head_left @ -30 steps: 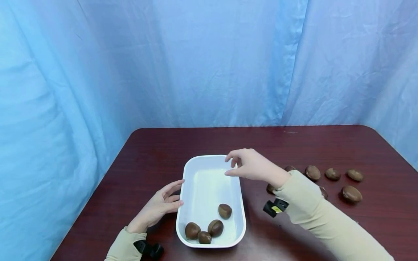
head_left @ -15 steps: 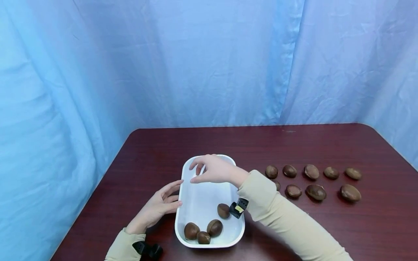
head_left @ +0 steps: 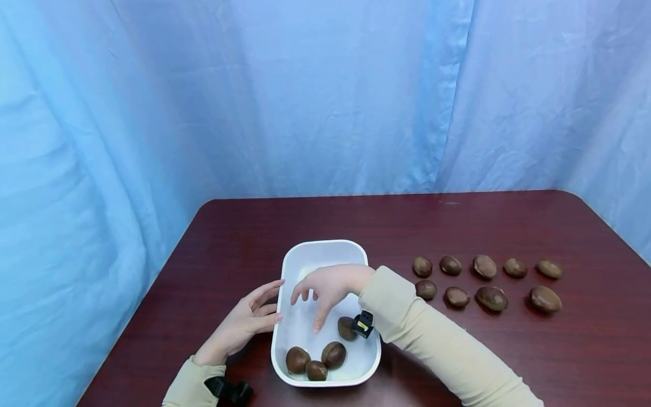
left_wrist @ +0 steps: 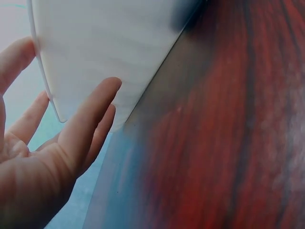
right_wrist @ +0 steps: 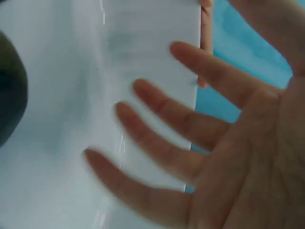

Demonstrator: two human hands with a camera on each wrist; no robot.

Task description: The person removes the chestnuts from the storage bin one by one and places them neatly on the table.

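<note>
A left hand (head_left: 241,323), fingers spread, touches a white tray (head_left: 299,327), over which an empty right hand (head_left: 329,287), fingers apart, seems poised among four brown nuts (head_left: 334,355) inside near its thumb, where gripping would need a lowered pinch, while nine more nuts (head_left: 491,299) lie right of those fingers.
</note>
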